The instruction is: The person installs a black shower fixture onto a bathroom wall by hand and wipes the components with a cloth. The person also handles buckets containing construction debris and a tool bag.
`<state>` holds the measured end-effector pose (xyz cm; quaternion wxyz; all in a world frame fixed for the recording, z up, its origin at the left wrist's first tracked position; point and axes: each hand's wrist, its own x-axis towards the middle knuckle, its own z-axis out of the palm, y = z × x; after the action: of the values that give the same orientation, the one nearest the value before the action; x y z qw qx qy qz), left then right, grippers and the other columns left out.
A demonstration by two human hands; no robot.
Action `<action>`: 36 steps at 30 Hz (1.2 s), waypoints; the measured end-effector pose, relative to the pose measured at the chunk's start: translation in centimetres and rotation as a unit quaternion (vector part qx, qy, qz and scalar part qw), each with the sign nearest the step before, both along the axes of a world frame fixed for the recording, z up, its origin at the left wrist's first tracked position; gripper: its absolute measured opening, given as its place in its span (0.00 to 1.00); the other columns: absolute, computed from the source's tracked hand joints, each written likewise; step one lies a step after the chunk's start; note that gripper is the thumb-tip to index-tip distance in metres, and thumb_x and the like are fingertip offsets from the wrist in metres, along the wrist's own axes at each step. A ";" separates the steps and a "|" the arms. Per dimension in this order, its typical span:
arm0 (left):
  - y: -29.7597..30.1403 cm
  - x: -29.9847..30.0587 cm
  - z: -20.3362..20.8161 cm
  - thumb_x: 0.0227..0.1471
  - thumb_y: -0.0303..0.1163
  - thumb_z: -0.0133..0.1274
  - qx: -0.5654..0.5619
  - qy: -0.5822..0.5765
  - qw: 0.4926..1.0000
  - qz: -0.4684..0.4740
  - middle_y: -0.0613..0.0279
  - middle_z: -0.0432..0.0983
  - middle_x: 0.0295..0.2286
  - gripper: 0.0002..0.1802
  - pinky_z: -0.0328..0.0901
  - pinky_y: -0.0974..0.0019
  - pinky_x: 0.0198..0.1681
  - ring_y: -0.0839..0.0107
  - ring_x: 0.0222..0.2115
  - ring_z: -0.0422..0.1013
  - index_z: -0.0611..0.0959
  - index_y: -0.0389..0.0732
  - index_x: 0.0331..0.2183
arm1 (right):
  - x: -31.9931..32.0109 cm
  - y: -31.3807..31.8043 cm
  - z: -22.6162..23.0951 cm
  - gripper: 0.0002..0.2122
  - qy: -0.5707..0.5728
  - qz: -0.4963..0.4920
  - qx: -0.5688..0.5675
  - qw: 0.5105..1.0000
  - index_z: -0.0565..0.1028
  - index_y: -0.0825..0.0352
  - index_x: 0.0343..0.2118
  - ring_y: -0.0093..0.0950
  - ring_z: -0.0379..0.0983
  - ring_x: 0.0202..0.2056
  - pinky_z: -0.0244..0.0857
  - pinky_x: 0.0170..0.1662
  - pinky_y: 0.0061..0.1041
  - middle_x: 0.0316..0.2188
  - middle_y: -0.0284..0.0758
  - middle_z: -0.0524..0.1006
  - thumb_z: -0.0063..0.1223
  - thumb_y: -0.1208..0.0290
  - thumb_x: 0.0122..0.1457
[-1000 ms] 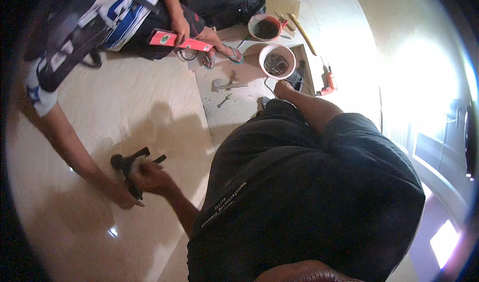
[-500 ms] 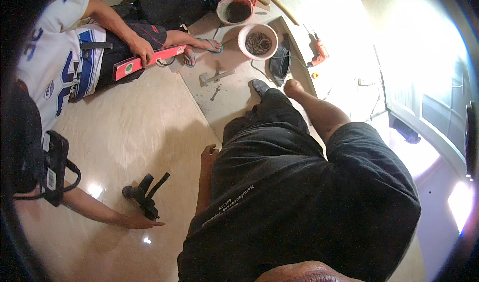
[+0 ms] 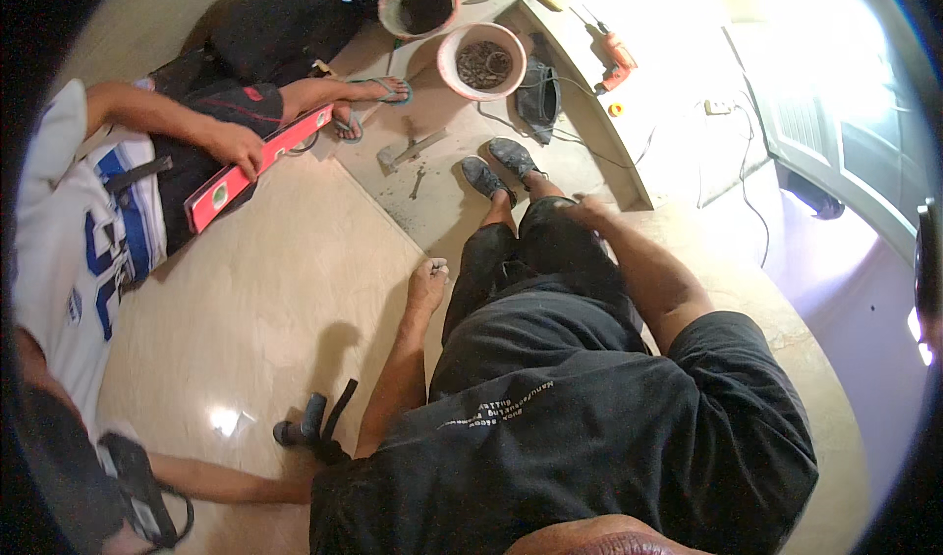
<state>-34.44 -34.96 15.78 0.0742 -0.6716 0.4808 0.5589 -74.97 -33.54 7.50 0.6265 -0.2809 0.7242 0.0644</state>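
Note:
My left hand (image 3: 427, 282) is beside my left thigh, above the large beige tile (image 3: 265, 309). Its fingers are curled in, and whatever they may hold is hidden. My right hand (image 3: 587, 213) is at my right knee, blurred, so its fingers do not show clearly. On the floor ahead of my left hand lie a hammer (image 3: 408, 150) and a small metal tool (image 3: 418, 183), with dark crumbs around them. At the left, another person's hand (image 3: 236, 148) grips a red spirit level (image 3: 257, 169) lying across their lap.
A bucket of rubble (image 3: 447, 64) and a bucket of dark material (image 3: 386, 15) stand ahead. Near them are a black bag (image 3: 537, 103) and an orange drill (image 3: 617, 64). Cords trail right. At lower left another arm (image 3: 231, 481) reaches toward a black handled tool (image 3: 314, 422).
My right hand has come back from near my foot to my knee. My torso has straightened and both shoes now show. The left hand has shifted slightly forward.

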 end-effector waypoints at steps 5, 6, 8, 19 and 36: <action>-0.2 -2.2 -3.5 0.55 0.33 0.52 0.039 0.002 0.998 -0.051 0.51 0.80 0.33 0.16 0.69 0.62 0.42 0.59 0.35 0.76 0.80 0.34 0.43 | 6.0 3.3 -2.3 0.36 0.014 0.179 0.059 0.982 0.69 0.68 0.56 0.47 0.65 0.57 0.60 0.59 0.38 0.58 0.52 0.66 0.60 0.46 0.49; -0.1 -2.6 -4.5 0.55 0.33 0.52 0.052 0.001 0.997 -0.060 0.49 0.79 0.34 0.16 0.68 0.61 0.44 0.57 0.37 0.76 0.80 0.35 0.43 | 6.3 3.4 -3.3 0.36 0.014 0.176 0.065 0.982 0.69 0.68 0.56 0.47 0.65 0.57 0.60 0.59 0.38 0.58 0.52 0.66 0.60 0.46 0.49; 0.7 -3.3 -5.8 0.55 0.34 0.52 0.058 -0.007 0.994 -0.093 0.47 0.78 0.38 0.17 0.67 0.59 0.47 0.54 0.41 0.74 0.79 0.35 0.44 | 6.7 3.8 -5.3 0.32 0.079 0.116 0.065 0.988 0.71 0.68 0.53 0.47 0.66 0.56 0.62 0.58 0.40 0.57 0.52 0.67 0.58 0.48 0.50; 2.5 -4.6 -22.3 0.61 0.50 0.43 0.058 -0.029 0.977 -0.204 0.36 0.63 0.53 0.32 0.55 0.50 0.59 0.43 0.55 0.59 0.68 0.33 0.55 | 0.3 -6.8 -37.3 0.15 0.183 -0.068 -0.284 0.939 0.74 0.71 0.38 0.54 0.73 0.40 0.68 0.43 0.45 0.35 0.57 0.76 0.52 0.64 0.54; -20.7 -33.0 -63.4 0.48 0.48 0.58 -0.027 -0.077 0.993 -0.081 0.33 0.51 0.61 0.54 0.50 0.53 0.64 0.47 0.63 0.52 0.49 0.25 0.62 | 0.9 -10.7 -50.9 0.20 0.088 -0.003 -0.414 0.906 0.69 0.72 0.53 0.46 0.64 0.56 0.56 0.60 0.39 0.52 0.51 0.70 0.44 0.79 0.55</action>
<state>-67.45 -55.68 -47.66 0.1379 -0.6730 0.5416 0.4844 -74.09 -44.23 -43.43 0.3877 -0.5064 0.7385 -0.2190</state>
